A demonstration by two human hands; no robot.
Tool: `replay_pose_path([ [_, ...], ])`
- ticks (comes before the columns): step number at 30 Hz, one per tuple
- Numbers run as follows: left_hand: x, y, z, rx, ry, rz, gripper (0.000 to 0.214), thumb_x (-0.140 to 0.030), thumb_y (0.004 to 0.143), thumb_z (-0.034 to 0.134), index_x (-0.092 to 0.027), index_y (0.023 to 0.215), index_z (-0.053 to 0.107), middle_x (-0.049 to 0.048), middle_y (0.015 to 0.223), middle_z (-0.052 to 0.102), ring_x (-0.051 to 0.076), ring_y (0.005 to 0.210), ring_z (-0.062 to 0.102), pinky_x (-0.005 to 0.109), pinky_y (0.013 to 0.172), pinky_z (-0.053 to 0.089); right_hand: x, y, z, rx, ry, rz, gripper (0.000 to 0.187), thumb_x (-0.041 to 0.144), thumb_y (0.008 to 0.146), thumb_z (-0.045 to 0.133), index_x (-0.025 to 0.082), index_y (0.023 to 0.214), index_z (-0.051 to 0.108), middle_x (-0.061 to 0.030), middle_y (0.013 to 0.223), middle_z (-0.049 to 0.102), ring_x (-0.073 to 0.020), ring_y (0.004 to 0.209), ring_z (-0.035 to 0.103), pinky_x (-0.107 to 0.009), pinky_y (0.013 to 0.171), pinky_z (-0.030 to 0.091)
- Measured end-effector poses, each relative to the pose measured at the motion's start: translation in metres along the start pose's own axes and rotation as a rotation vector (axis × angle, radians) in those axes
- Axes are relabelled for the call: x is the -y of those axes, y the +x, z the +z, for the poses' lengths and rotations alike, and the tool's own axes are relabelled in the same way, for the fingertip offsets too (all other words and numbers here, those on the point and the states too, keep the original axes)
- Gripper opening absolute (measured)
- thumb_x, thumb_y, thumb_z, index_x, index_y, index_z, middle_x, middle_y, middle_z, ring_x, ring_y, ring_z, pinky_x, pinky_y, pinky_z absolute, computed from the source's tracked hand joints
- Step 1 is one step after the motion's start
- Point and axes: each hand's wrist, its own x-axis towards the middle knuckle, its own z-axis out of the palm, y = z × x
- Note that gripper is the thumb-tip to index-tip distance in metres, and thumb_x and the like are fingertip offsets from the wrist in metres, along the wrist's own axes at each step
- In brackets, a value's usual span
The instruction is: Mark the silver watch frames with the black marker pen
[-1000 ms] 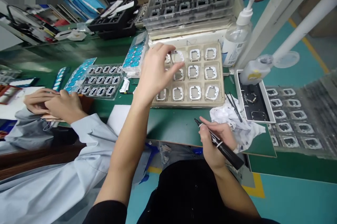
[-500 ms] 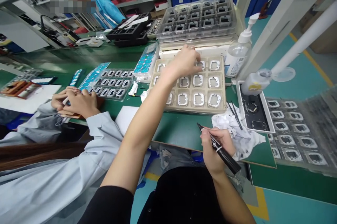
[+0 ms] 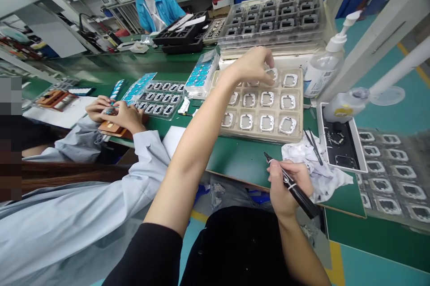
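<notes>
My left hand (image 3: 257, 66) reaches over a beige compartment tray (image 3: 262, 136). Its thumb and fingers close around a silver square frame (image 3: 273, 72) in the back row. Whether that frame has left its compartment I cannot tell. Several similar frames lie in the other compartments, and my forearm hides part of the tray's left side. Nearer to me, my right hand (image 3: 289, 183) grips a black marker pen (image 3: 304, 201), its uncapped dark tip pointing up and left above the green table (image 3: 238, 160).
Tweezers (image 3: 314, 147) rest on a stained white cloth (image 3: 331, 183) at the right. Beyond stand a pump bottle (image 3: 324, 69) and stacked clear trays (image 3: 272, 22). At left, a co-worker's hands (image 3: 117, 113) work beside a tray of dark frames (image 3: 161, 98).
The view has swung, shifting the scene right. My left hand's fingers have closed around the back-row frame. My right hand still holds the marker pen. More of a person in blue shows behind.
</notes>
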Motion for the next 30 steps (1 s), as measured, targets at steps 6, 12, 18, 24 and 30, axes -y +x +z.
replay_pose_path([
  [6,-0.015,-0.121,0.021,-0.326,-0.564,0.071,0.052,-0.01,0.094,0.1,-0.017,0.133,0.066,0.0103,0.141,0.078,0.019,0.109,0.085,0.041,0.101,0.077,0.0,-0.001,-0.002,0.011,0.054,-0.017,0.02,0.03,0.107,0.09,0.022,0.101,0.073,0.0003,0.085,0.08,-0.0148,0.064,0.074,-0.029,0.063,0.062],
  [12,-0.05,-0.255,0.089,-0.432,-0.867,-0.095,0.053,-0.029,0.1,0.099,-0.024,0.146,0.073,0.0052,0.114,0.082,0.02,0.103,0.089,0.034,0.099,0.079,0.003,0.001,-0.004,0.02,0.062,-0.025,0.018,0.028,0.104,0.091,0.023,0.102,0.074,-0.0007,0.085,0.083,-0.0166,0.06,0.075,-0.032,0.063,0.069],
  [18,-0.084,-0.289,0.127,-0.369,-0.922,-0.303,0.052,-0.016,0.093,0.1,-0.022,0.14,0.08,0.007,0.123,0.085,0.018,0.104,0.091,0.027,0.098,0.078,0.015,0.007,0.001,0.079,0.181,-0.076,0.017,0.023,0.107,0.084,0.024,0.093,0.076,0.0043,0.072,0.073,-0.0169,0.061,0.074,-0.053,0.092,0.085],
  [24,-0.088,-0.292,0.145,-0.35,-0.836,-0.3,0.045,-0.02,0.097,0.097,-0.024,0.139,0.08,0.0061,0.125,0.087,0.018,0.102,0.092,0.026,0.096,0.078,0.01,0.005,0.001,0.128,0.142,-0.124,0.013,0.02,0.106,0.085,0.025,0.108,0.074,0.005,0.081,0.077,-0.0176,0.069,0.078,-0.059,0.104,0.084],
  [30,-0.087,-0.297,0.144,-0.386,-0.628,-0.18,0.04,-0.015,0.105,0.089,-0.027,0.143,0.081,0.005,0.127,0.088,0.018,0.11,0.089,0.027,0.101,0.076,0.011,0.006,0.001,0.165,0.081,-0.128,0.014,0.017,0.107,0.084,0.026,0.108,0.073,0.0054,0.083,0.076,-0.0168,0.073,0.08,-0.052,0.103,0.084],
])
